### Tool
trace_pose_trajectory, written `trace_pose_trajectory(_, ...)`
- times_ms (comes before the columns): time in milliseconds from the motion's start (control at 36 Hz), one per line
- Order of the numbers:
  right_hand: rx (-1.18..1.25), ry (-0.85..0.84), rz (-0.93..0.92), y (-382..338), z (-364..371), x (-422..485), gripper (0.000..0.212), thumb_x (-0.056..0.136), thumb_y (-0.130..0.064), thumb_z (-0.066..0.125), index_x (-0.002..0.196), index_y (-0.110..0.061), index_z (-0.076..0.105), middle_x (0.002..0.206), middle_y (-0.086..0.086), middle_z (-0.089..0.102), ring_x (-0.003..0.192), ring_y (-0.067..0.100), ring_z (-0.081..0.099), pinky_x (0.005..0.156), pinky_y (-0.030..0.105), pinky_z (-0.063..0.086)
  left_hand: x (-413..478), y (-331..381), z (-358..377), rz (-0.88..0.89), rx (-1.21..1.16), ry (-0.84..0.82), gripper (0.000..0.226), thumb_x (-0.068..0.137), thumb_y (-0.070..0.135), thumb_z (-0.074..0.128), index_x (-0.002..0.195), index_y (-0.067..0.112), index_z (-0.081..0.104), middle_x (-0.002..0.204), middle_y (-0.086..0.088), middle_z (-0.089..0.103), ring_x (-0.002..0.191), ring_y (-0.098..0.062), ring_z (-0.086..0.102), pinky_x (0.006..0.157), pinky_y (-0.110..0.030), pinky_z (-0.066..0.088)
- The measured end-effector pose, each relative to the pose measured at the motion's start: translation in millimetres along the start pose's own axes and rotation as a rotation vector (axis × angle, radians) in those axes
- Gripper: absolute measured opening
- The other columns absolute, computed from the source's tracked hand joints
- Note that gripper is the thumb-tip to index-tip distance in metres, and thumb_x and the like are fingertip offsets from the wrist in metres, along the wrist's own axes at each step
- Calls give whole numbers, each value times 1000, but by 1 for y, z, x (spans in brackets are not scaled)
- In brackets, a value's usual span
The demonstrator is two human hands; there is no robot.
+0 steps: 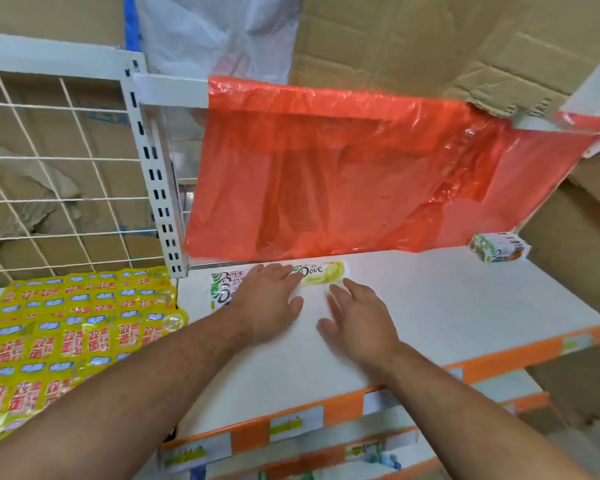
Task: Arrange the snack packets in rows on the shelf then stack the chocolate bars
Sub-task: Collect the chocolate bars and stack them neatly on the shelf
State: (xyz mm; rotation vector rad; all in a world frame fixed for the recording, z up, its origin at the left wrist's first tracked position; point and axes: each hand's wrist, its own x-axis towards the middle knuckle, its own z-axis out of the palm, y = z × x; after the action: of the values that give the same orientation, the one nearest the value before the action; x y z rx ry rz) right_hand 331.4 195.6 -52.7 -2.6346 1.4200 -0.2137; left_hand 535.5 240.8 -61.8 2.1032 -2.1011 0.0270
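Several white Dove chocolate bars (226, 284) lie overlapping at the back left of the white shelf (465, 306). My left hand (269, 303) lies flat on them with straight fingers. A yellow-green Dove bar (323, 273) lies just right of the pile, at my left fingertips. My right hand (359, 322) hovers or rests flat on the shelf just in front of that bar, fingers straight and holding nothing. One more pack of Dove bars (499, 248) sits at the shelf's back right. Yellow snack packets (66, 327) lie in rows on the neighbouring shelf to the left.
A red plastic sheet (343, 168) hangs behind the shelf. A white slotted upright (155, 174) and wire grid (49, 168) divide the two bays. Cardboard boxes (430, 39) stand behind and to the right. Lower shelves with orange price strips (361, 407) lie below.
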Motion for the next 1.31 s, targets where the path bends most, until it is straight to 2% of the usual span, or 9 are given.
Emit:
trace_pose_trajectory(167,-9,23,96,51,-20,-33,75,86,-58,53,149,-20,42,157,12,35,144,31,32,118,37,25,20,62,-3,88,-12,-22,68,87,53,27,149,25,40,155,-2,39,142,-21,34,119,-38,21)
trace_pose_trajectory(278,2,18,148,92,-32,-49,74,91,-57,53,154,-23,33,162,7,26,148,26,22,119,33,19,34,106,-6,129,-3,-14,66,90,52,30,149,24,40,154,-1,41,140,-22,37,117,-37,22)
trace_pose_trajectory(417,21,1,167,148,-46,-69,74,92,-57,51,156,-25,29,163,5,21,149,23,18,120,31,17,54,166,-2,146,-9,23,84,79,58,11,146,22,44,149,-4,48,134,-25,45,114,-38,31)
trace_pose_trajectory(500,19,-23,167,184,-57,-80,74,94,-58,49,157,-26,25,164,3,17,149,23,15,121,32,18,65,203,2,134,-35,34,79,82,57,16,145,19,46,145,-7,52,131,-28,49,111,-39,35)
trace_pose_trajectory(639,30,-22,166,249,-79,-93,73,95,-57,49,157,-26,24,164,2,18,149,23,16,121,34,21,86,269,8,118,-57,29,61,94,50,35,148,20,42,147,-4,49,132,-26,47,112,-38,34)
trace_pose_trajectory(750,85,-26,190,293,-93,-100,72,95,-53,51,157,-26,25,164,1,18,150,22,15,121,35,21,101,307,13,105,-85,28,56,99,45,40,150,21,38,149,-2,47,133,-26,45,112,-35,33)
trace_pose_trajectory(944,178,-24,230,351,-98,-98,70,96,-50,52,157,-26,26,164,-1,18,150,19,13,120,34,22,136,348,20,99,-99,-16,58,99,48,38,151,23,35,150,1,45,131,-25,46,108,-34,37)
trace_pose_trajectory(1139,201,-31,254,389,-93,-76,68,98,-47,53,157,-24,27,163,0,19,149,20,16,119,33,22,182,368,38,101,-184,-75,59,100,48,35,154,26,26,156,3,35,139,-23,35,109,-35,37)
trace_pose_trajectory(1306,181,-35,289,428,-92,-41,69,98,-46,53,157,-23,26,163,1,21,149,19,18,120,32,23,241,377,54,104,-218,-85,60,100,49,35,154,26,25,154,0,38,136,-23,38,105,-35,40)
